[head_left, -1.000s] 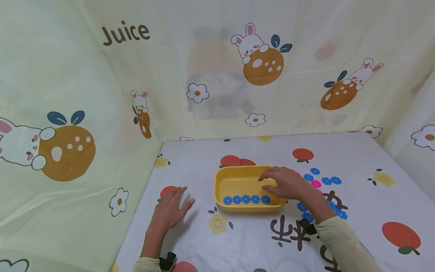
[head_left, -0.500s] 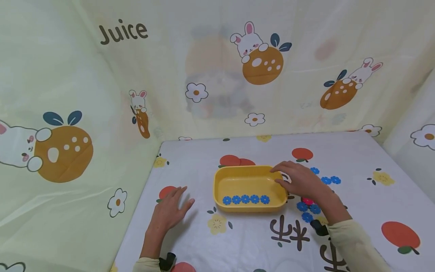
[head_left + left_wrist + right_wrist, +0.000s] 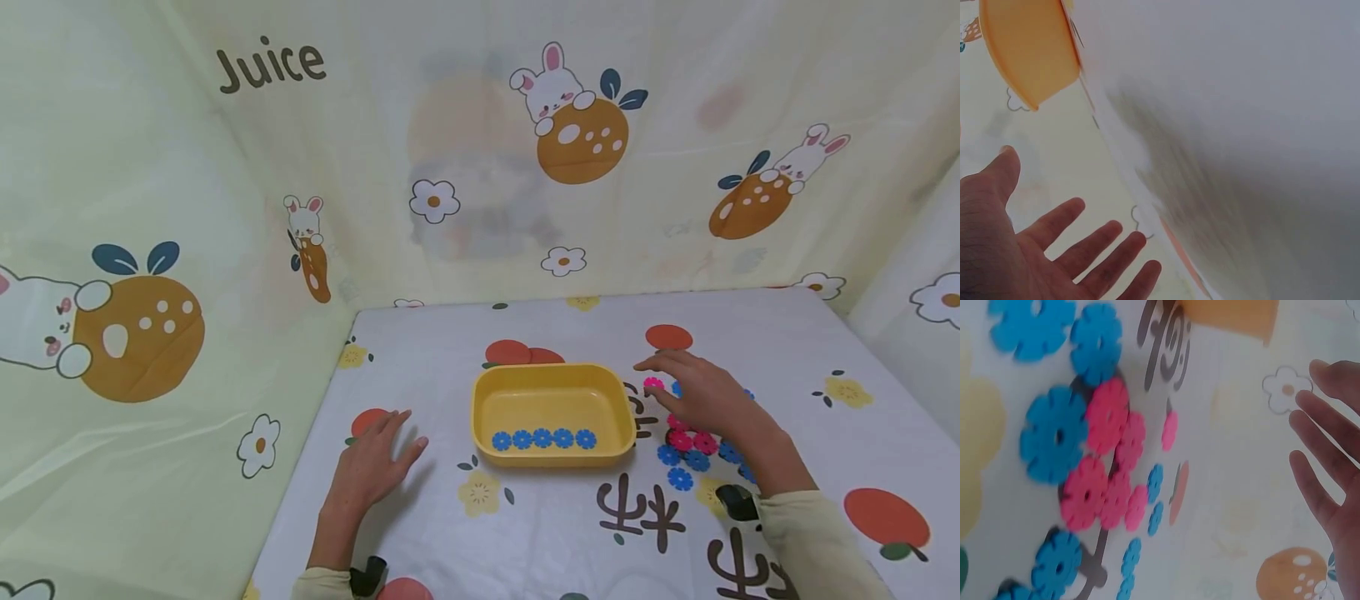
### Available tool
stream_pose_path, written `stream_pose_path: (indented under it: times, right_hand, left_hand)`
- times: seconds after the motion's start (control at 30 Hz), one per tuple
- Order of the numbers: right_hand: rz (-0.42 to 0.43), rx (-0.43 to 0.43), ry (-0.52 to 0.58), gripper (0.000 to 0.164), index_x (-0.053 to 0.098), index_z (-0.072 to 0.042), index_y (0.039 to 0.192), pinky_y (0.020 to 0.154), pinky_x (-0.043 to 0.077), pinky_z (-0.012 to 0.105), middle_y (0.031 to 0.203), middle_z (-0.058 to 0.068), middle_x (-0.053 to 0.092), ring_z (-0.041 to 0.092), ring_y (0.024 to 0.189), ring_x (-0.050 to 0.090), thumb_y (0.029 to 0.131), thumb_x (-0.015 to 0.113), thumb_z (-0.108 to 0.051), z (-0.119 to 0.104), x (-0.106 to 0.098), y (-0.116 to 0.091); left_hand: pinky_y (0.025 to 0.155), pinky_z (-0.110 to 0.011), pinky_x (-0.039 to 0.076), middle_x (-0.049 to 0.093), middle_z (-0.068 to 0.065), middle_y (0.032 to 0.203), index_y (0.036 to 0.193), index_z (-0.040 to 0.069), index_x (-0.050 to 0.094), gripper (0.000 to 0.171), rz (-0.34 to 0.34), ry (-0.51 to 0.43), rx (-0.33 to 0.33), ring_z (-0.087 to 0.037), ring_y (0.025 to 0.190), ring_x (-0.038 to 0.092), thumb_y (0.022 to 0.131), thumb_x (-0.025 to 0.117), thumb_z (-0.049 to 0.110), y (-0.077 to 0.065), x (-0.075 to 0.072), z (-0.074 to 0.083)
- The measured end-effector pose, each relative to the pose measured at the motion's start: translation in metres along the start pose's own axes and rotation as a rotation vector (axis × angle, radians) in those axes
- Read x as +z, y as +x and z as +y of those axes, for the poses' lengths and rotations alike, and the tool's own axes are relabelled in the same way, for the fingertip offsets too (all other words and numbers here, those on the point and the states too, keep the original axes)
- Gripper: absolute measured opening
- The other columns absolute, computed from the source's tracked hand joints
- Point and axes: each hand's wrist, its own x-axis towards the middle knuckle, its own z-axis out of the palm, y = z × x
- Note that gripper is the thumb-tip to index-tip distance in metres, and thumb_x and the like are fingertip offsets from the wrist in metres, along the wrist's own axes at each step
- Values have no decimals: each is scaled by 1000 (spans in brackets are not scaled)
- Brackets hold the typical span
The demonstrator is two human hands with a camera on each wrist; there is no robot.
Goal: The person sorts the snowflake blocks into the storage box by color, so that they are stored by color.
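Note:
A yellow rectangular tray (image 3: 555, 396) stands mid-table, with a row of several blue flower-shaped plastic discs (image 3: 542, 437) along its near side. My right hand (image 3: 697, 396) hovers over a loose group of pink discs (image 3: 703, 442) and blue discs (image 3: 680, 479) to the right of the tray. Its fingers are spread with nothing between them, and the hand hides part of the group. In the right wrist view the pink discs (image 3: 1087, 495) lie bunched among blue ones (image 3: 1055, 435). Left of the tray, my left hand (image 3: 372, 467) is held with fingers extended, holding nothing.
A white printed cloth (image 3: 555, 550) covers the table. Behind it and at the left hang pale curtains (image 3: 480, 108) with rabbit and orange prints. Black camera mounts (image 3: 367, 577) sit at both wrists.
My right hand has moved right, from over the tray's right end to above the loose discs. The left hand and the row of blue discs look unchanged.

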Motion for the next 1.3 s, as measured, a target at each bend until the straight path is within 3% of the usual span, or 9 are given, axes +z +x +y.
stream_pose_path:
  times: [0.5, 0.77, 0.87, 1.07, 1.17, 1.3]
  right_hand:
    - [-79, 137, 12, 54, 62, -11, 147, 92, 58, 67, 150, 29, 54, 56, 137, 49, 97, 82, -19, 25, -14, -17]
    - [-54, 160, 14, 53, 63, -9, 145, 97, 54, 70, 145, 29, 57, 55, 135, 52, 96, 82, -16, 34, -14, -22]
    - [-62, 165, 23, 52, 64, -8, 143, 90, 60, 65, 141, 29, 59, 55, 131, 55, 95, 82, -14, 38, -12, -23]
    - [-118, 194, 69, 51, 65, -8, 141, 64, 65, 40, 135, 30, 60, 53, 119, 61, 94, 83, -14, 44, -6, -24]
    - [-134, 187, 56, 50, 67, -8, 139, 70, 66, 45, 133, 28, 63, 51, 120, 62, 94, 85, -18, 47, -1, -23]
    - [-152, 185, 32, 48, 70, -10, 137, 91, 59, 65, 136, 27, 64, 54, 129, 56, 94, 85, -24, 50, 6, -26]
  left_hand:
    - [103, -61, 55, 58, -17, 156, 156, 15, 57, 67, -6, -4, -4, -37, 138, 61, 104, 63, 58, -1, -2, 2]
    - [103, -62, 55, 59, -17, 156, 156, 15, 57, 68, -6, 1, -6, -38, 136, 62, 104, 63, 57, 0, -3, 3]
    - [104, -62, 54, 58, -16, 156, 156, 15, 57, 68, -8, -4, -11, -37, 137, 61, 104, 63, 58, 0, -3, 4]
    - [103, -62, 55, 58, -15, 156, 156, 16, 57, 67, -5, -1, -12, -37, 137, 61, 104, 63, 58, 0, -2, 4]
    - [102, -61, 55, 59, -15, 155, 156, 16, 57, 67, 0, 0, -5, -37, 136, 62, 104, 63, 58, 0, -1, 3]
    - [102, -61, 55, 59, -16, 155, 156, 16, 58, 67, 1, -2, -4, -37, 137, 62, 104, 63, 58, 0, 0, 3]
